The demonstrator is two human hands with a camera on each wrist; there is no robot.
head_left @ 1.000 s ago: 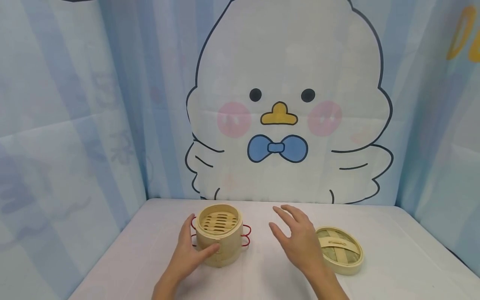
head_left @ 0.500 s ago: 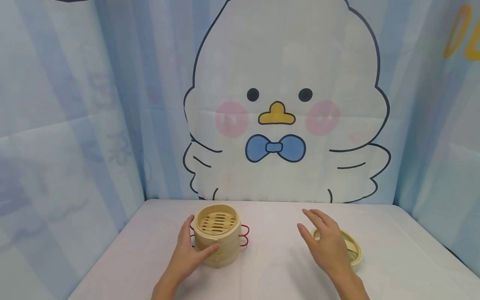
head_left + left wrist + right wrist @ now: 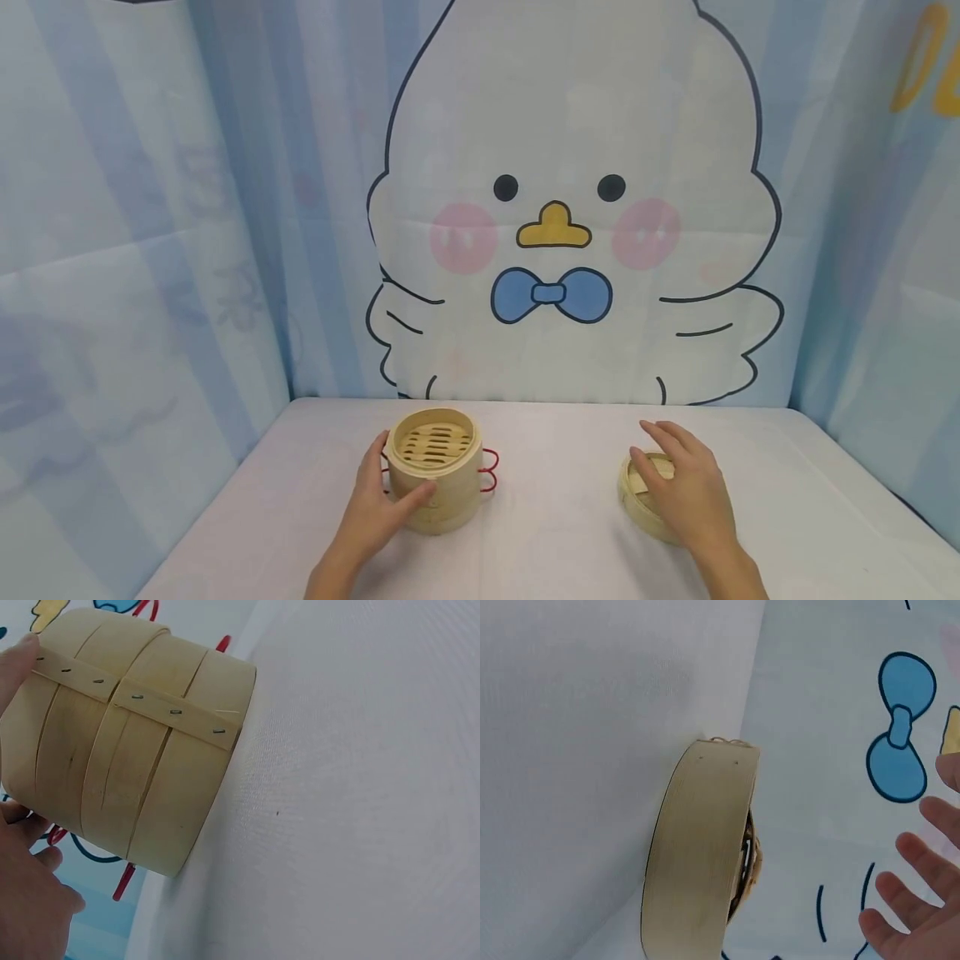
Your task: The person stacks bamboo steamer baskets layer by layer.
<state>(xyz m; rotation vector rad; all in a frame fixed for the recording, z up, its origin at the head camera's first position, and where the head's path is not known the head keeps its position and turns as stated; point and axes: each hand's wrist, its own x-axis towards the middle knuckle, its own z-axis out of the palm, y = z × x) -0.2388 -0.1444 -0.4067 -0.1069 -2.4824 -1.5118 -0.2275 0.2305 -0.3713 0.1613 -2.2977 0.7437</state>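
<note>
the white table [image 3: 555,533] fills the lower frame, with the open bamboo steamer [image 3: 437,467] at lower centre-left, clasped round its wall by the left hand [image 3: 378,508], thumb and fingers curled. at lower right the right hand [image 3: 686,492] hovers spread over the lid [image 3: 637,504], seemingly not gripping yet. the step looks like fetching the lid; next calls for closing fingers on its rim.

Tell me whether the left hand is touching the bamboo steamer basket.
Touching. In the head view the left hand wraps the steamer basket, thumb flat on its front wall; the left wrist view shows a fingertip on the wall too.
</note>
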